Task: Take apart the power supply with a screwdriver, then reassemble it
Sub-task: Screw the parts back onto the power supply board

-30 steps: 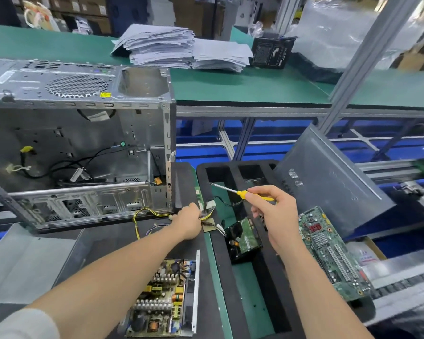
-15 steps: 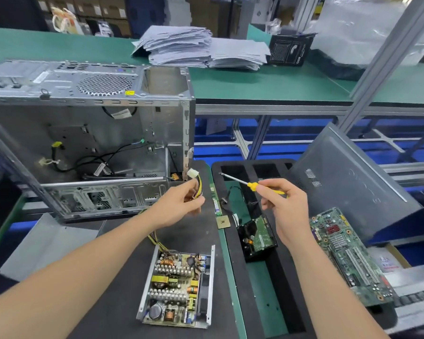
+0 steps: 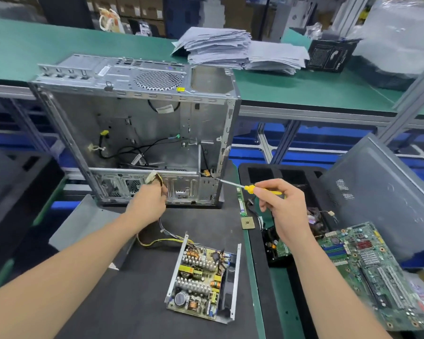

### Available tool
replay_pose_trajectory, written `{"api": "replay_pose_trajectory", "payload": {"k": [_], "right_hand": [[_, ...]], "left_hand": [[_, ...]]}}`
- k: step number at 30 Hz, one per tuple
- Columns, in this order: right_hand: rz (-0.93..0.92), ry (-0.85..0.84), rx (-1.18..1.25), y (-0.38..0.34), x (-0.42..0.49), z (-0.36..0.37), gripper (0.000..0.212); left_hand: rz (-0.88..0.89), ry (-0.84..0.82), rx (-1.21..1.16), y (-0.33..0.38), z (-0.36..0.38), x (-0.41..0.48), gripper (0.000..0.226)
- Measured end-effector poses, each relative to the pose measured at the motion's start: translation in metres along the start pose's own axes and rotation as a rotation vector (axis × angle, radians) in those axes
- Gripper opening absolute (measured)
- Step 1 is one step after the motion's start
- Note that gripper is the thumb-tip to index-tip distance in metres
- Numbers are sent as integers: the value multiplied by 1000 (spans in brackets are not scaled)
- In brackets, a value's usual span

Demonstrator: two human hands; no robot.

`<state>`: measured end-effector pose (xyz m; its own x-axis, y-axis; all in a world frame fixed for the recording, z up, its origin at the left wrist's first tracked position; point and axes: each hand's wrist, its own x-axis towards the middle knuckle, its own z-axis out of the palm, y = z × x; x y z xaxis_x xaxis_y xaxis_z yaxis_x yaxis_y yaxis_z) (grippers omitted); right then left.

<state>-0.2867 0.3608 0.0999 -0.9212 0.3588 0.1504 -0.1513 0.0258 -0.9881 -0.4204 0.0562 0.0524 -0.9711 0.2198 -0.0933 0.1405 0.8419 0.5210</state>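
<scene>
Hands (image 3: pixel 147 203) (image 3: pixel 283 209) on cable (image 3: pixel 154 241), screwdriver (image 3: pixel 250 188); power supply (image 3: pixel 203 277) coverless.

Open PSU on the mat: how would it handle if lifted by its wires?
Probably dangles and swings: the wires sag in loose loops below the left hand. Likely dense: the power supply is packed with coils and heat sinks. Exposed parts look fragile.

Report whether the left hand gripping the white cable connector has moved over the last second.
Yes. The left hand moved leftward, from right of the open silver computer case to in front of its lower panel.
</scene>
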Motion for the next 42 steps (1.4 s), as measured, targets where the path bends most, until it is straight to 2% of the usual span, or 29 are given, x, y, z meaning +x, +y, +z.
{"api": "replay_pose_trajectory", "payload": {"k": [4, 7, 9, 12, 15, 17, 20, 24, 26, 27, 29, 31, 33, 35, 39, 42], "right_hand": [[14, -29, 4, 1, 1, 14, 15], [24, -34, 0, 1, 2, 20, 17], [20, -38, 7, 0, 2, 22, 14], [16, -39, 23, 1, 2, 24, 8], [15, -41, -6, 1, 1, 26, 8], [20, -42, -24, 2, 0, 27, 8], [46, -45, -26, 2, -2, 32, 7], [67, -42, -36, 6, -8, 40, 7], [72, -40, -50, 9, -12, 44, 13], [73, -39, -63, 11, -15, 45, 17], [66, -39, -86, 15, -21, 46, 22], [63, -39, -94, 19, -27, 46, 24], [71, -37, -88, 22, -32, 45, 25], [72, -41, -84, 23, -35, 43, 27], [90, -61, -48, 20, -37, 35, 27], [106, -71, -41, 17, -38, 26, 19]], "left_hand": [[-159, 34, 74, -12, -1, 3, 23], [-193, 88, 244, -9, -4, 3, 17], [-198, 100, 265, -11, -5, 4, 8], [-200, 34, 395, -19, -3, 4, 39], [-218, -89, 467, -25, -11, 1, 45], [-150, -91, 574, -26, -17, -2, 46], [25, 89, 700, -18, -23, -14, 38], [258, 176, 615, -2, -24, -31, 30], [504, 53, 412, -4, -23, -37, 28], [578, -116, 248, -4, -22, -42, 34], [625, -505, 9, -7, -19, -54, 70], [656, -683, 50, -12, -8, -66, 109], [678, -691, 150, -17, 4, -74, 130], [707, -637, 214, -18, 10, -78, 137], [736, -543, 244, -18, 13, -79, 131], [730, -514, 273, -17, 12, -78, 129]]}}
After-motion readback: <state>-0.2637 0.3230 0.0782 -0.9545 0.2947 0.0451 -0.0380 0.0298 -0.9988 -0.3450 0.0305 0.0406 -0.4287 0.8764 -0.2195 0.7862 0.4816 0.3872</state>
